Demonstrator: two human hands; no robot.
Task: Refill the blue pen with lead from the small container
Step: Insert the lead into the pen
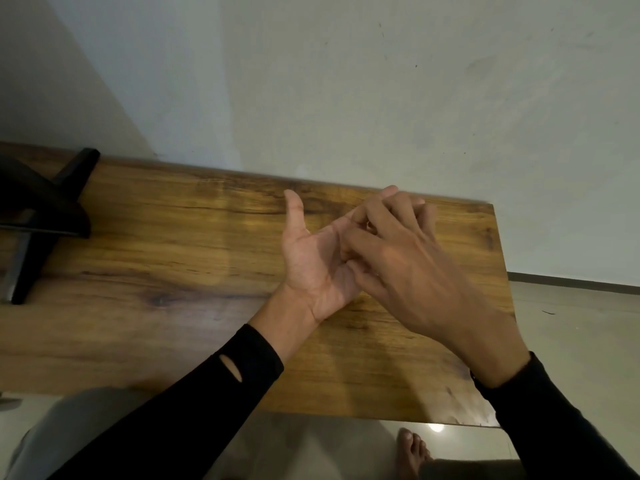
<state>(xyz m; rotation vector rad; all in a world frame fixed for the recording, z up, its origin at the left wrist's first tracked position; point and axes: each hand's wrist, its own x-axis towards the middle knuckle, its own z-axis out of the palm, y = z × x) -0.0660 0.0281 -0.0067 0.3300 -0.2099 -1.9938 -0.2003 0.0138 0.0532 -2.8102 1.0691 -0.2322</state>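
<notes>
Left hand (313, 261) lies palm-up and open above the tabletop (173, 271); at its 3 o'clock, the right hand (408, 268) covers its fingers, grip unclear; pen hidden.

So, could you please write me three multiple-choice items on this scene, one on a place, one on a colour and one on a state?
1. Where is the black stand?
A. left end of the table
B. right end
C. on the floor

2. What colour are the sleeves?
A. white
B. black
C. red

3. How is the left hand held?
A. fist
B. palm up, open
C. flat, palm down

Key: 1 A, it sits at the wooden table's left end. 2 B, both are black. 3 B, its palm faces up while the right hand's fingers reach into it.
</notes>
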